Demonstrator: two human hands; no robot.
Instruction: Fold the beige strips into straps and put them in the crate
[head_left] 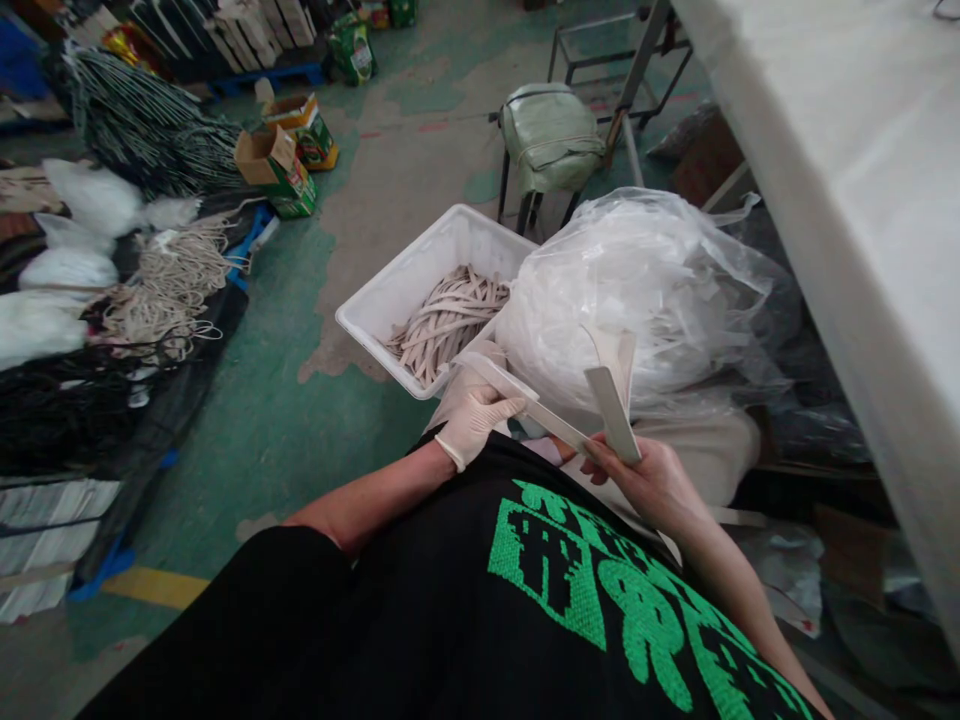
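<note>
Left, beige cords [169, 285] lie heaped beside white bags [67, 270]. Worn green floor [289, 310] stretches to a white bin [382, 300] of beige straps [454, 318]. Near it, your gloved left hand [478, 402] pinches 1 pale strip [559, 426]; your bare right hand [643, 478] grips it farther along, between a bulging clear bag [652, 285] and your shirt [420, 600]; rightmost stands a pale tabletop [847, 150]

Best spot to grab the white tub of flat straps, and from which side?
I'd take the tub by its rim on the far-left side, coming from above over the green floor. The raised lip is uncovered there, whereas the clear bag crowds its right side and the gloved left hand is in front of the near edge.
</note>
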